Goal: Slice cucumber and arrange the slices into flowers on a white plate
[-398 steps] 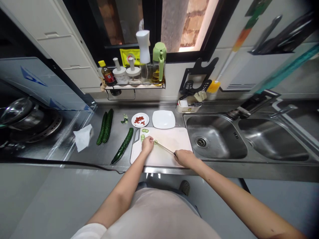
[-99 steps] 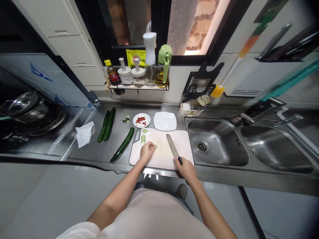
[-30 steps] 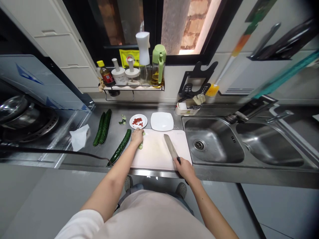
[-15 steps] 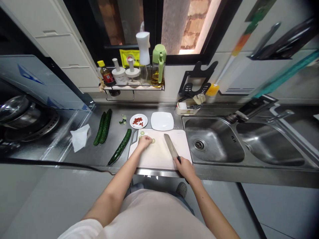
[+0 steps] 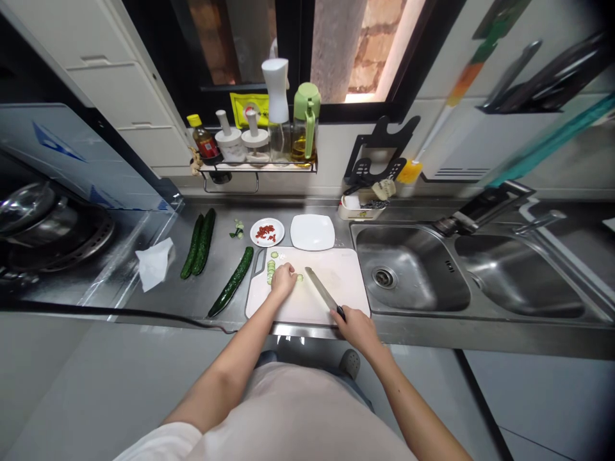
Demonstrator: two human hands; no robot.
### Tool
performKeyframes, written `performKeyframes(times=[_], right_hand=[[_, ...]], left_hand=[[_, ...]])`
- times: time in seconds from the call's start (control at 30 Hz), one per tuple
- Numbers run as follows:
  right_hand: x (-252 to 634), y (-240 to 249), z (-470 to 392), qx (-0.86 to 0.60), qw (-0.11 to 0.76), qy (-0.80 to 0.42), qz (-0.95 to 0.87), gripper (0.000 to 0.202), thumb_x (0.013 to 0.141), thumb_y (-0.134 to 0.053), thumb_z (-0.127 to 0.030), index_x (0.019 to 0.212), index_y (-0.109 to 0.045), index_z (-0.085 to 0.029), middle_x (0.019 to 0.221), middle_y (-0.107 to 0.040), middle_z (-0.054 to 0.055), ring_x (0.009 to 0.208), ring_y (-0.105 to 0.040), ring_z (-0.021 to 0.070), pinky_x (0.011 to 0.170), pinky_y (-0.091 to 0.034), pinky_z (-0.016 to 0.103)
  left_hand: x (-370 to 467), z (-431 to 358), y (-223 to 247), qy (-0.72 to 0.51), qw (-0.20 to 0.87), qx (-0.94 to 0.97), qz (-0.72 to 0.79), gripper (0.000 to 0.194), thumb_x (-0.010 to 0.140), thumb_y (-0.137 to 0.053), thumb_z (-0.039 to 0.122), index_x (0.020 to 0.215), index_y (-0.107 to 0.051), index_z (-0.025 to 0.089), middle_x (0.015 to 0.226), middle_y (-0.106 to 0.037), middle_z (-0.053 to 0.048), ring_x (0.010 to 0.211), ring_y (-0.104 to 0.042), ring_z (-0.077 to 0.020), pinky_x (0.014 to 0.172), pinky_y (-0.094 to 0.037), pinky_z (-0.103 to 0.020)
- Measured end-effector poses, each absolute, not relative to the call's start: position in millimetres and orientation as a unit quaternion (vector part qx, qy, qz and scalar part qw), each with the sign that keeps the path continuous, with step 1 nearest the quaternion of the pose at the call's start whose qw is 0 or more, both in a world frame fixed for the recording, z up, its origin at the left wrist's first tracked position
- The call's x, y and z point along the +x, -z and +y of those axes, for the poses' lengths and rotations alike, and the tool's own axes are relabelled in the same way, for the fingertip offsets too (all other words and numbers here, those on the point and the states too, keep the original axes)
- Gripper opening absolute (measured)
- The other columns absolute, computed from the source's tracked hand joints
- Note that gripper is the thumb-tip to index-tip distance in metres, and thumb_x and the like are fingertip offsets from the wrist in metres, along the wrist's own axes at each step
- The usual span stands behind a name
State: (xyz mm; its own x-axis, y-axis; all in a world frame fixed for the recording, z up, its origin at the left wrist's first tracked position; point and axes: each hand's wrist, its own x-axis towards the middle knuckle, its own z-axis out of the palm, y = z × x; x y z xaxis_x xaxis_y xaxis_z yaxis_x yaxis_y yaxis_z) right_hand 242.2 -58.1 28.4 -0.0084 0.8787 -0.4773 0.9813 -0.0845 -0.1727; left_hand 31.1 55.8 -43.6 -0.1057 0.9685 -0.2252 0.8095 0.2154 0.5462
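Observation:
My left hand (image 5: 284, 280) rests over the white cutting board (image 5: 331, 262) with its fingers curled together. At its fingertips a small pale-green cucumber piece (image 5: 300, 278) sticks out; the rest of it is hidden by the hand. Cucumber slices (image 5: 271, 269) lie in a short row just left of that hand. My right hand (image 5: 356, 330) is closed round the black handle of a kitchen knife (image 5: 321, 287). The blade slants up and left over the board, its tip a little right of the cucumber piece. A whole cucumber (image 5: 231, 282) lies left of the board.
Two more cucumbers (image 5: 204, 242) lie farther left, near a crumpled paper towel (image 5: 154, 264). Behind the board are a plate (image 5: 256, 239) with chopped red pieces and a white square plate (image 5: 312, 232). A double sink (image 5: 413, 269) adjoins on the right. Bottles stand on a rack (image 5: 259, 168).
My left hand has shifted right and slightly toward me, uncovering the row of slices. The knife has swung left, bringing its tip closer to the left hand.

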Motion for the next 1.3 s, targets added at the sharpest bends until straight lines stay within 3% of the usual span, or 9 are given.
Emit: performKeyframes(times=[0.43,1.3], right_hand=[[225,-41,-72,0.674,0.127,0.247,0.685,0.044,0.097,-0.031,-0.047,0.099,-0.065,-0.019,0.098,-0.070,0.013,0.092,-0.066,0.0249,0.071,-0.040,0.029],[212,-44,-63,0.665,0.179,0.244,0.683,0.044,0.097,-0.030,-0.039,0.109,-0.064,-0.014,0.105,-0.069,0.017,0.101,-0.065,0.0274,0.080,-0.045,0.035]], left_hand=[[26,61,44,-0.136,0.301,0.587,0.739,0.007,0.078,-0.062,0.022,0.085,-0.063,0.022,0.084,-0.069,-0.001,0.082,-0.062,-0.0160,0.071,-0.041,-0.024],[27,61,46,-0.121,0.288,0.590,0.744,0.007,0.079,-0.061,0.027,0.086,-0.061,0.024,0.089,-0.070,-0.001,0.087,-0.063,-0.0177,0.073,-0.043,-0.026]])
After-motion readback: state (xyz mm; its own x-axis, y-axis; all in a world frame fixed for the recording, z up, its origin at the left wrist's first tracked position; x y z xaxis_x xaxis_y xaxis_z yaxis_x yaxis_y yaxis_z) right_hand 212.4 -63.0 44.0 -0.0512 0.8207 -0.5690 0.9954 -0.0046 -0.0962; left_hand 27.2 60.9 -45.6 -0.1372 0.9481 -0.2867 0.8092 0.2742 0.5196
